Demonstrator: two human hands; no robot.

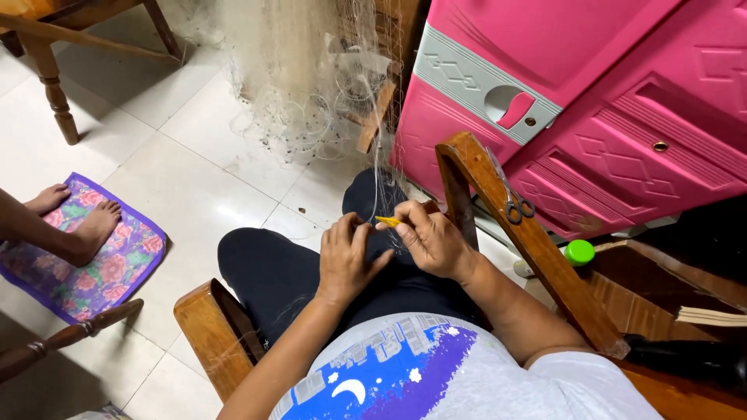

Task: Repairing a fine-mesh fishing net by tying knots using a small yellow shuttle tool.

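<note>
The right hand (pixel 433 239) pinches a yellow needle (pixel 387 222) over the lap. The left hand (pixel 345 260) seems to grip thin net (pixel 311 78) threads, fingers curled. Scissors (pixel 513 204) hang on the wooden armrest (pixel 537 249).

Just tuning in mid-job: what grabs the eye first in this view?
The big pink plastic cabinet fills the upper right. At centre, the right hand pinches a small yellow tool beside the left hand, working pale fishing net that hangs from above. Scissors rest on the wooden chair arm.
</note>
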